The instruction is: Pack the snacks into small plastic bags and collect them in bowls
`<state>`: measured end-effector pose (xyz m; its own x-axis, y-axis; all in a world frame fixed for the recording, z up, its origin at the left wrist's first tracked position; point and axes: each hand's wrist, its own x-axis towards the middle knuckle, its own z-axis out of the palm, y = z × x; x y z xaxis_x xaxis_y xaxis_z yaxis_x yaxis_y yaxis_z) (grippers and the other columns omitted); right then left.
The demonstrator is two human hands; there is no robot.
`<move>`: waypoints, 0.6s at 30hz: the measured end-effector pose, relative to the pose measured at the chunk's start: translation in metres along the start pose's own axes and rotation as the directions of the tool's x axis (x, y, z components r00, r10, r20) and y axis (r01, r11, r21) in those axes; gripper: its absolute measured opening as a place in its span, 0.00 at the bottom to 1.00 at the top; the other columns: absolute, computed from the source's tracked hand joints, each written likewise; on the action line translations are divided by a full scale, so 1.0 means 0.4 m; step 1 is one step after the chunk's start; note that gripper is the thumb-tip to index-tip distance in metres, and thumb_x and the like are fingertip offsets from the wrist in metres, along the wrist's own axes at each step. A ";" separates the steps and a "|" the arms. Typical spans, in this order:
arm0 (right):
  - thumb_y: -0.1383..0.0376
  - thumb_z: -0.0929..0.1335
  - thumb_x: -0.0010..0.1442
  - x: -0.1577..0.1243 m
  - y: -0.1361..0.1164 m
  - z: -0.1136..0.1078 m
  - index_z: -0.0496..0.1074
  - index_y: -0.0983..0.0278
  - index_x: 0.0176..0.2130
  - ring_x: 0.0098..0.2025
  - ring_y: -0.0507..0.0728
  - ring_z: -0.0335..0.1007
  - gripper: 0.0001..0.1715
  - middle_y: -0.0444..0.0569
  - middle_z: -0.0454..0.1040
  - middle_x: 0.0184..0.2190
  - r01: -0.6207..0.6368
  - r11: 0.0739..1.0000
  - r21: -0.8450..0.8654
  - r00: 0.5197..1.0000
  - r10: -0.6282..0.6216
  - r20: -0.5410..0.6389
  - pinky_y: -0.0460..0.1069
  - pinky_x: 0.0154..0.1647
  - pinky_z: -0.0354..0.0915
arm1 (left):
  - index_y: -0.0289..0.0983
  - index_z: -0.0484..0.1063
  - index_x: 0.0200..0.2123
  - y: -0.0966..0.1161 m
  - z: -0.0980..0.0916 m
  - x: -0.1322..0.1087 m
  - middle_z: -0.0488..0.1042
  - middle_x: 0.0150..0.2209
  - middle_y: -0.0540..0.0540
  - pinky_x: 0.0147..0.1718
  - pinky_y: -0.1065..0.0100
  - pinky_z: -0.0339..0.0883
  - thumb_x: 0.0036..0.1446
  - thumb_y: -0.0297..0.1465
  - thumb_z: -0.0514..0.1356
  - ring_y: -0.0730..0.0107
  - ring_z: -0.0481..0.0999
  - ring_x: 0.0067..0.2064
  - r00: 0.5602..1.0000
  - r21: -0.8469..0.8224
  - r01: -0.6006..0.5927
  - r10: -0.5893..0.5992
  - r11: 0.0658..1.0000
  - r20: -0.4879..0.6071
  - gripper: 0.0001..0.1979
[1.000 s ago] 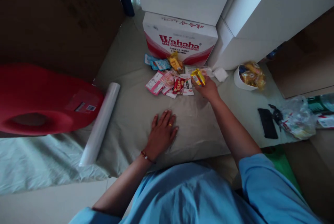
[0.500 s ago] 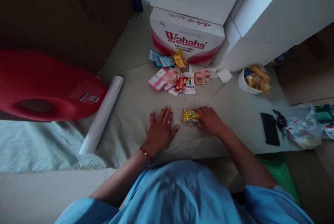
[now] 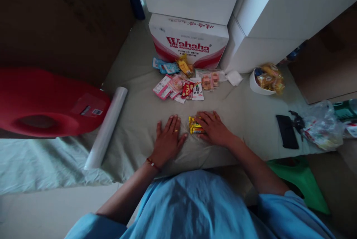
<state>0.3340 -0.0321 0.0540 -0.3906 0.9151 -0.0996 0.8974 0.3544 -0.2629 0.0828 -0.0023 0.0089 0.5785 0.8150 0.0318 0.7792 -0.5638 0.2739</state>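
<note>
My left hand [image 3: 168,138] lies flat on the cloth-covered table [image 3: 139,120], fingers spread, with nothing in it. To its right, my right hand [image 3: 213,128] rests over the right part of a yellow snack packet [image 3: 194,125], its fingers stretched out on top; the covered part of the packet is hidden. Beyond my hands lies a group of snack packets: blue ones [image 3: 166,66], a yellow one [image 3: 184,67], pink ones [image 3: 163,87], a red one [image 3: 187,89] and clear-wrapped biscuits [image 3: 210,80].
A Wahaha box [image 3: 189,42] stands behind the packets. At left are a red container [image 3: 55,101] and a plastic roll [image 3: 107,127]. On the right are a white bowl of snacks [image 3: 258,86], a black phone-like object [image 3: 287,131] and a plastic bag [image 3: 325,125].
My right hand has flattened and its fingers have spread over the yellow packet. The whole view has shifted slightly. My left hand still lies flat.
</note>
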 end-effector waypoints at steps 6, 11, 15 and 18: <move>0.47 0.72 0.64 -0.157 0.043 -0.011 0.56 0.60 0.72 0.72 0.67 0.53 0.46 0.61 0.58 0.70 0.071 0.971 0.229 0.991 -0.043 -0.125 0.65 0.70 0.57 | 0.36 0.53 0.74 -0.025 -0.007 -0.019 0.59 0.73 0.34 0.72 0.36 0.35 0.73 0.40 0.45 0.50 0.58 0.74 1.000 -0.043 0.021 -0.022 0.999 -0.011 0.30; 0.58 0.71 0.66 -0.329 0.007 0.100 0.69 0.58 0.58 0.56 0.65 0.67 0.22 0.58 0.71 0.54 -0.066 0.970 0.232 0.924 0.147 -0.354 0.61 0.54 0.71 | 0.35 0.59 0.72 -0.054 0.006 -0.065 0.57 0.73 0.31 0.71 0.37 0.43 0.71 0.40 0.53 0.45 0.54 0.75 0.984 -0.049 0.083 -0.090 0.995 -0.154 0.30; 0.66 0.69 0.68 -0.366 -0.029 0.174 0.73 0.60 0.49 0.48 0.63 0.69 0.09 0.56 0.73 0.46 -0.151 0.967 0.205 0.882 0.226 -0.413 0.59 0.47 0.72 | 0.49 0.64 0.69 -0.070 0.023 -0.090 0.62 0.72 0.40 0.72 0.35 0.33 0.67 0.33 0.60 0.46 0.50 0.76 0.953 0.008 -0.044 0.044 0.999 -0.300 0.28; 0.64 0.68 0.69 -0.343 -0.020 0.188 0.74 0.60 0.52 0.49 0.64 0.70 0.12 0.57 0.75 0.49 -0.170 0.969 0.179 0.893 0.229 -0.388 0.60 0.48 0.71 | 0.52 0.69 0.64 -0.081 0.029 -0.078 0.73 0.65 0.47 0.74 0.39 0.36 0.67 0.25 0.56 0.55 0.60 0.73 0.941 -0.049 -0.298 0.285 0.953 -0.182 0.25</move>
<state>0.3651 -0.1749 -0.0023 -0.0639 0.9726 0.2237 0.8995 0.1532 -0.4092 0.0424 -0.0111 -0.0121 0.7223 0.6309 0.2833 0.5584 -0.7737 0.2992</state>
